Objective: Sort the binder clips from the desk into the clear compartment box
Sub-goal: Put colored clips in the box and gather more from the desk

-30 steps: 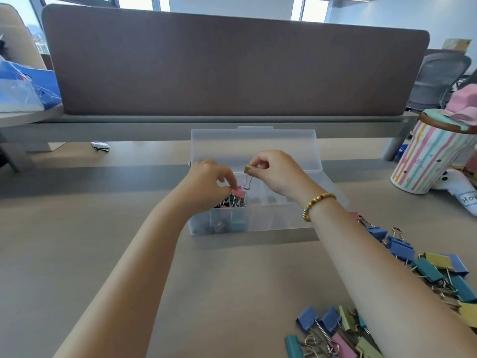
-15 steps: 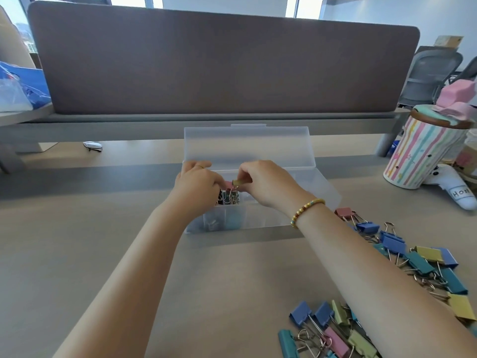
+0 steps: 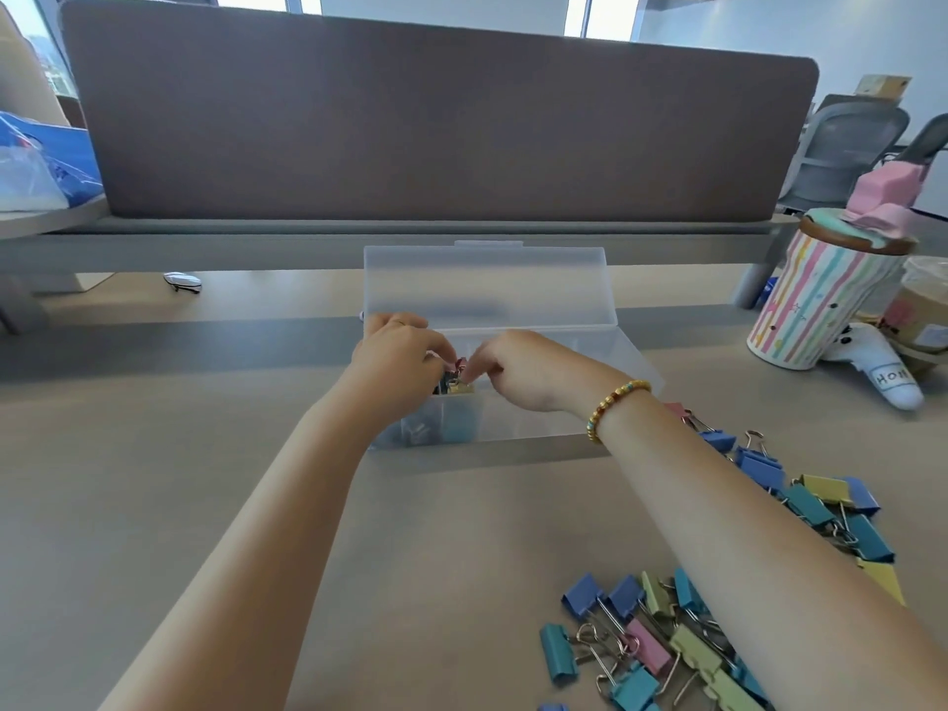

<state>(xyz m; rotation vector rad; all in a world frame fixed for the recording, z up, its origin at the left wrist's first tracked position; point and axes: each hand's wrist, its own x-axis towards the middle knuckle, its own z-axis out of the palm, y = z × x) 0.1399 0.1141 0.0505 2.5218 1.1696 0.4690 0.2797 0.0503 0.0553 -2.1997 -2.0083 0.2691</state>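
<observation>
The clear compartment box (image 3: 533,418) sits mid-desk with its lid standing open at the back. Both hands reach into its left compartment. My left hand (image 3: 397,359) pinches a pink binder clip (image 3: 460,364) with closed fingers. My right hand (image 3: 518,369), with a bead bracelet on the wrist, presses a yellow binder clip (image 3: 460,386) down among the clips inside. Dark and teal clips show through the front wall. A pile of loose coloured binder clips (image 3: 662,644) lies at the lower right, with more clips (image 3: 815,495) beyond my right forearm.
A grey partition panel (image 3: 436,120) closes off the back of the desk. A striped cup (image 3: 826,300) with a pink object on top and a white toy (image 3: 872,361) stand at the right. A small dark object (image 3: 182,282) lies at the back left.
Both hands have dropped from above the box down into its left compartment. The yellow clip went from hanging in my right fingers to resting among the clips inside.
</observation>
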